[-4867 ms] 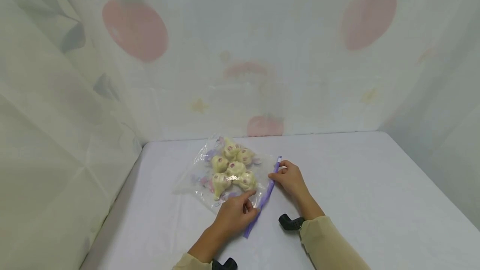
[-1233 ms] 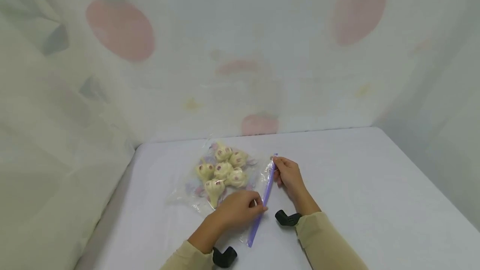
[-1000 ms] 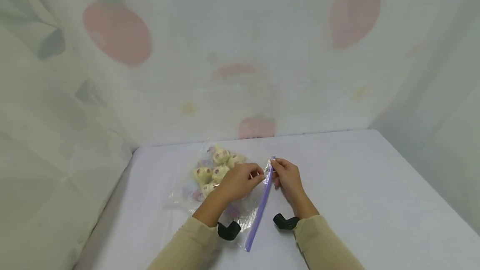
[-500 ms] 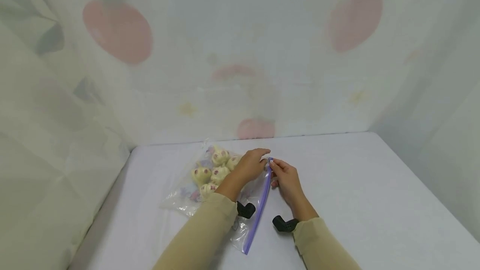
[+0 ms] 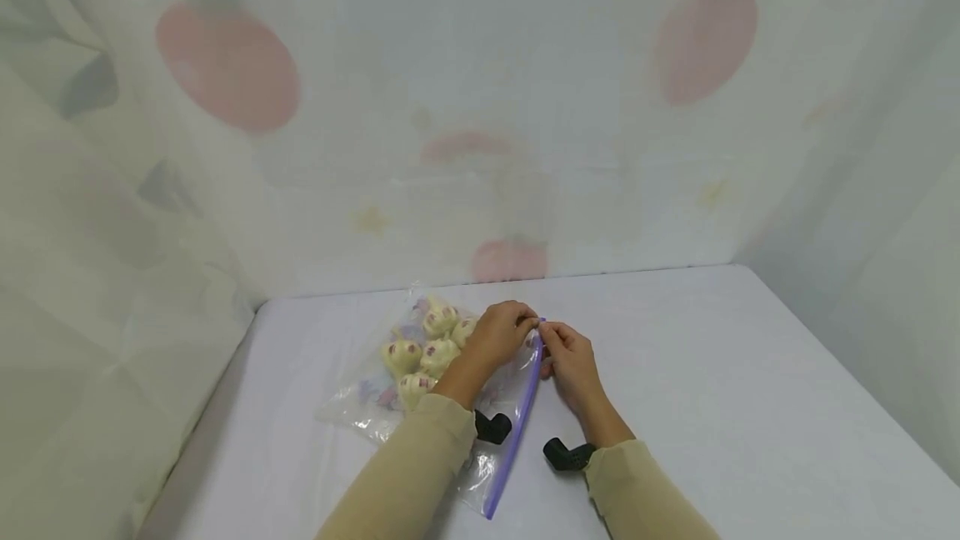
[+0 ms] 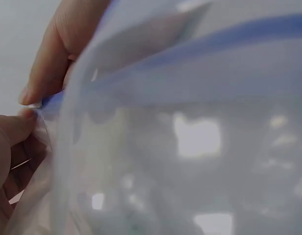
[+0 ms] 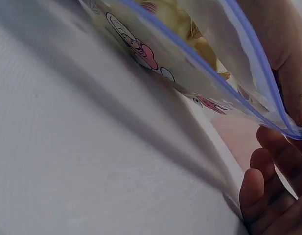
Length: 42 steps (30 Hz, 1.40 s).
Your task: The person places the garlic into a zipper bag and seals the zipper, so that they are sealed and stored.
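A clear zip bag (image 5: 480, 473) printed with coloured figures lies on the table, with several garlic bulbs (image 5: 438, 355) inside. Its purple zip strip (image 5: 517, 432) runs down the right side. At the strip's far end my left hand (image 5: 501, 330) pinches the bag's corner, its forearm crossing over the bag. My right hand (image 5: 573, 361) pinches the same end from the right, fingertips close to the left ones. A small white piece (image 6: 35, 104) shows between the fingertips in the left wrist view. The right wrist view shows the bag's mouth (image 7: 243, 93) parted, garlic visible within.
White cloth covers the table (image 5: 697, 390). Behind it hangs a pale curtain (image 5: 600, 107) with strawberry prints, and more curtain (image 5: 112, 273) closes the left side. A black wrist camera (image 5: 567, 455) sits on the right wrist, another (image 5: 492, 427) on the left.
My left hand has left the middle of the zip strip, moved up to its far end and now pinches there beside the right hand. The right hand keeps its hold at that end.
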Available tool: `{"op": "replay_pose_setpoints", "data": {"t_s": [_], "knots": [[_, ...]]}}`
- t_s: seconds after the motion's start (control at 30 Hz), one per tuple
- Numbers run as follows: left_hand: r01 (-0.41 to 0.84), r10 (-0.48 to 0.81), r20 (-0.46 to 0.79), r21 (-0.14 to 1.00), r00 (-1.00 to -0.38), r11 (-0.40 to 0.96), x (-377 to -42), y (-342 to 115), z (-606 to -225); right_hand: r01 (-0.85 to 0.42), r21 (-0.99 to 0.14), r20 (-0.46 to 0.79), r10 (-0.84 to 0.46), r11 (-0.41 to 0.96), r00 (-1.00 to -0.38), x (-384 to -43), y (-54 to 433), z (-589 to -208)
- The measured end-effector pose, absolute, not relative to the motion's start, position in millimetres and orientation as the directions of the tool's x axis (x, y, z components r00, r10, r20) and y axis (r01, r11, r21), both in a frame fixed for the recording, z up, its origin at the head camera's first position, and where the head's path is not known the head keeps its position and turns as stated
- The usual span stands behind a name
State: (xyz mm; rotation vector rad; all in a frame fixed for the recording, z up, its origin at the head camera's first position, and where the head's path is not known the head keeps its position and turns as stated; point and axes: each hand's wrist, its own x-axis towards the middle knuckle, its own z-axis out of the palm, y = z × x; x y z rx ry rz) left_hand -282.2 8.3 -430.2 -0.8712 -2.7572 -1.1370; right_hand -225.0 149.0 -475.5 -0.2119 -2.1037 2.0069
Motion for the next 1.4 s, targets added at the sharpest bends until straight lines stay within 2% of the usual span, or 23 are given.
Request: {"op": "replay_pose_setpoints", "data": {"t_s": [0.1, 0.37, 0.63, 0.83, 1.07, 1.27, 1.4], "knots": [[0.515, 0.475, 0.256, 0.642, -0.842, 0.568, -280, 9, -431, -0.069, -0.995, 0.085, 0.258, 0.073, -0.962, -224, 148, -475], [0.582, 0.421, 0.404, 0.601, -0.812, 0.548, -285, 3, -431, -0.073, -0.992, 0.094, 0.214, 0.106, -0.972, -226, 141, -475], [0.431, 0.187, 0.395, 0.733, -0.900, 0.526, -299, -17, -427, -0.092, -0.970, 0.121, 0.120, 0.225, -0.985, -223, 128, -473], [0.386, 0.071, 0.405, 0.785, -0.912, 0.484, -307, -29, -427, -0.102, -0.957, 0.127, 0.075, 0.272, -0.989, -220, 125, -471], [0.351, 0.064, 0.367, 0.804, -0.928, 0.481, -307, -31, -426, -0.104, -0.941, 0.133, 0.070, 0.321, -0.989, -220, 124, -472], [0.390, 0.037, 0.428, 0.782, -0.903, 0.486, -296, -30, -422, -0.106, -0.924, 0.150, 0.093, 0.366, -0.984, -220, 123, -473], [0.375, 0.099, 0.388, 0.747, -0.917, 0.550, -285, -27, -419, -0.136, -0.907, 0.186, 0.090, 0.398, -0.978, -220, 124, -475]]}}
